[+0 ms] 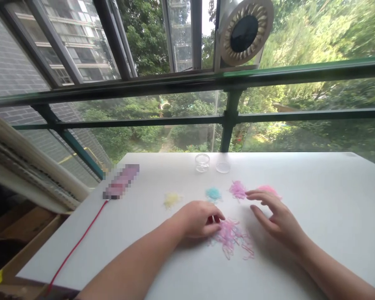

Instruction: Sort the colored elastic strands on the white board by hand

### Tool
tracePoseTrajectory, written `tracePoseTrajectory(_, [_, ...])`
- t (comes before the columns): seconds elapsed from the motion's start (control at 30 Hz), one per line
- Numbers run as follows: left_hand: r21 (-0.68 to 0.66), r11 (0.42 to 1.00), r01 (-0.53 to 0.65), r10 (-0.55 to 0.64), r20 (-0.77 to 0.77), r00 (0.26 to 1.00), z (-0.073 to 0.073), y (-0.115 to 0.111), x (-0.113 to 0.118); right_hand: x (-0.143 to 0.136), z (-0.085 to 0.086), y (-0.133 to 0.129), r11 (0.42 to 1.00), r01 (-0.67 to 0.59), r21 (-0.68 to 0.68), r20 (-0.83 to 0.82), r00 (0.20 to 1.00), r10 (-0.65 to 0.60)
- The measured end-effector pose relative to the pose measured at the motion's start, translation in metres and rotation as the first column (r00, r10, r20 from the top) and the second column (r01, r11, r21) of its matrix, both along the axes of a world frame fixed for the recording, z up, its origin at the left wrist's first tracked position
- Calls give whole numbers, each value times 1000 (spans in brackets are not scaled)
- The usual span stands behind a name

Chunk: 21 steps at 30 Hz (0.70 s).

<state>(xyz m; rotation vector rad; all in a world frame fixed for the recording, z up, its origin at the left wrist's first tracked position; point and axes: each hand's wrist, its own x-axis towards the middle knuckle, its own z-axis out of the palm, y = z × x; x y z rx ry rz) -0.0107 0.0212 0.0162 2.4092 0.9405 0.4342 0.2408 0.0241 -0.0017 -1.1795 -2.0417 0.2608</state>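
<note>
My left hand is at the left edge of a loose pile of thin pastel loops, which look like small elastic bands, mostly pink and lilac. Its fingers curl down towards the pile, with a gap between thumb and forefinger and nothing visible held. My right hand hovers open over the table, thumb and fingers apart, nearest to a purple heap. A pink heap lies partly hidden behind its fingers. Further left are a turquoise heap and a pale yellow heap.
A clear round container stands at the back of the white table, beside a clear disc-shaped lid. A pixelated pink object with a red cable lies left. Behind are a railing and a fan.
</note>
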Motion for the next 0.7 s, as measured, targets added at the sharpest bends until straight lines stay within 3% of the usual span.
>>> tracePoseTrajectory(0.17, [14, 1000, -21, 22, -5, 1000, 0, 1, -1, -12, 6, -11, 966, -160, -202, 65, 982, 176])
tracePoseTrajectory(0.3, [14, 999, -37, 37, -1, 999, 1, 2, -1, -22, 8, -17, 928, -213, -305, 130, 956, 262])
tracePoseTrajectory(0.7, [32, 999, -42, 42, 4, 999, 3, 1, -1, -24, 2, -14, 930, -233, -283, 121, 953, 276])
